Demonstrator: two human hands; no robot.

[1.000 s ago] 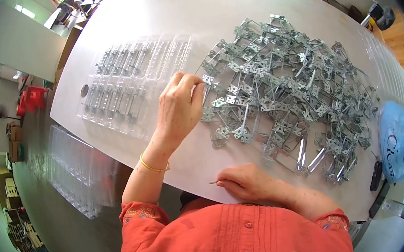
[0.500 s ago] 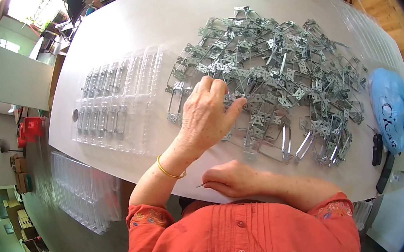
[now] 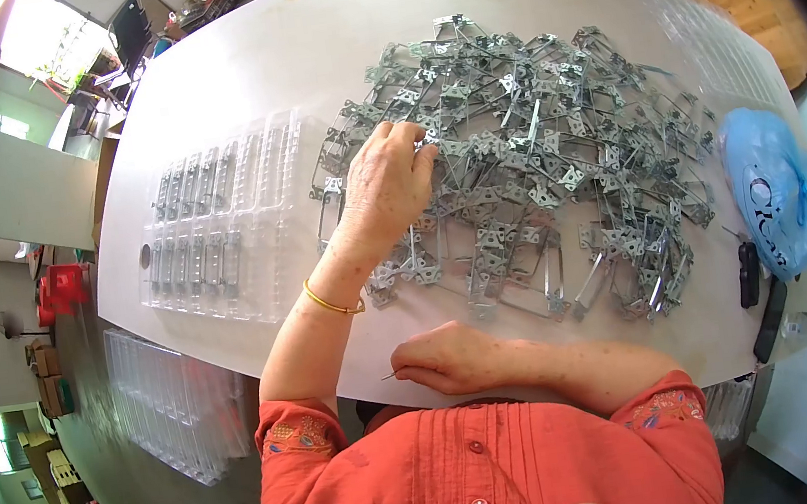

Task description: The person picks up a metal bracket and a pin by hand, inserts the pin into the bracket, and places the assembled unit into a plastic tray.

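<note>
My left hand (image 3: pixel 387 181), with a yellow bangle at its wrist, reaches over the left part of a wide heap of silvery metal brackets (image 3: pixel 557 147). Its thumb and fingers are drawn together at the brackets; what lies between them is too hidden to name. Low down, by the table's near edge, my right hand (image 3: pixel 442 358) is closed with a thin metal piece (image 3: pixel 389 376) poking out to the left. Left of the heap, a clear plastic tray (image 3: pixel 263 219) bears two rows of metal parts (image 3: pixel 193 263) in its left slots.
A blue plastic bag (image 3: pixel 771 192) lies at the right edge of the white table (image 3: pixel 297 38), with black objects (image 3: pixel 750 275) beside it. Clear trays (image 3: pixel 716 47) lie at the back right. More clear trays (image 3: pixel 175 401) are stacked below the table's left side.
My left hand has moved farther up the heap, and its thumb has come closer to the fingers. My right hand stays closed near the edge. The view has shifted slightly.
</note>
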